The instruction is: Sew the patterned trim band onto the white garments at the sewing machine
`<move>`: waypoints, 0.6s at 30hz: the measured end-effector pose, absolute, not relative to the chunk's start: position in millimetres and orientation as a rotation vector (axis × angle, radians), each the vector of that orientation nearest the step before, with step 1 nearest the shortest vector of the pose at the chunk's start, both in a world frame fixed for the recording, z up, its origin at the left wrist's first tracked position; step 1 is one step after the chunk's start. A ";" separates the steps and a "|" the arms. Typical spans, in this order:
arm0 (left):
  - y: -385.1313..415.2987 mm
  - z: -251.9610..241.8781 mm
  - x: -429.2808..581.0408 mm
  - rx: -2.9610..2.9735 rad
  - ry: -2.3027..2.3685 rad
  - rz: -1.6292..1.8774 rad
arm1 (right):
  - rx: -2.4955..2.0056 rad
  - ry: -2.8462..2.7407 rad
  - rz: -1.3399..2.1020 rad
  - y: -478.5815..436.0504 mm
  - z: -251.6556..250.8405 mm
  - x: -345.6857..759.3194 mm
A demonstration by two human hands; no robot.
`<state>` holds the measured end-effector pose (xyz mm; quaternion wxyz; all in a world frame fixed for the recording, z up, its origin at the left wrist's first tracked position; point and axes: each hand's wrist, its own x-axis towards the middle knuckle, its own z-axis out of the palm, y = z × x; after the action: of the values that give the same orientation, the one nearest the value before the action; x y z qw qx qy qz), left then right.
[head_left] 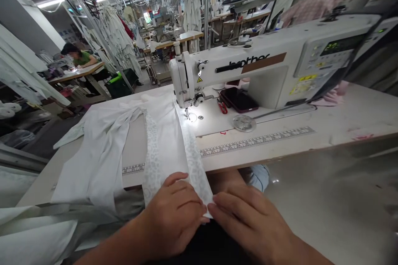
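The left hand (172,215) and right hand (251,221) pinch the end of a white lace-trimmed garment panel (164,149), fingers curled. A Brother sewing machine (248,64) stands beyond the hands.

**Colours and patterns at a sewing station.** White garment panel (164,145), bordered by a white lace band (194,161) with a mottled, leopard-like pattern. Sewing machine (230,66): off-white, with a brown label patch (263,62), black lettering (248,63) and yellow warning stickers (303,85). Smartphone (239,99): dark maroon. Thread snips (222,106): red. Round metal disc (244,123): silver. Ruled tape (258,140): pale, with dark graduations, on an off-white table (351,112). Background: pink cloth (317,8), upper right; white garments (116,37) on a rack; a co-worker's green shirt (82,58); a neon-green bundle (113,78) on a black bag (120,85).
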<state>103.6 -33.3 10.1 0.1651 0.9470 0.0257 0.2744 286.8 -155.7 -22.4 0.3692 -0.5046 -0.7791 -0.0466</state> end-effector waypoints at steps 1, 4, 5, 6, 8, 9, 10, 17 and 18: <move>-25.9 8.7 108.6 2.662 0.071 0.738 | -1.272 -2.029 -0.145 -156.5 -22.7 290.1; 13.3 -2.9 116.9 2.697 0.309 0.646 | -1.236 -2.062 -0.211 -156.1 -30.0 294.0; 31.1 -8.4 115.0 2.751 0.467 0.601 | -1.231 -2.053 -0.224 -154.4 -34.4 292.9; 50.2 -13.8 109.9 2.806 0.630 0.532 | -1.229 -2.045 -0.231 -151.9 -39.5 290.4; 88.2 -22.6 90.5 2.884 0.838 0.354 | -1.231 -2.035 -0.232 -144.6 -50.3 282.0; 105.1 -25.3 77.5 2.908 0.873 0.288 | -1.236 -2.027 -0.224 -140.2 -55.4 276.9; 119.5 -26.5 63.8 2.924 0.897 0.249 | -1.245 -2.018 -0.207 -135.9 -59.8 271.8; 122.3 -15.7 58.7 2.966 1.193 0.407 | -1.251 -2.094 -0.235 -128.6 -49.8 268.3; 113.1 -14.6 76.2 2.964 1.102 0.485 | -1.265 -2.128 -0.257 -130.3 -43.7 271.7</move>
<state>76.2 113.1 -14.6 -0.0288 0.9262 0.3442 0.1514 271.7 -130.3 -43.7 0.3206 -0.4813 -0.8100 -0.0979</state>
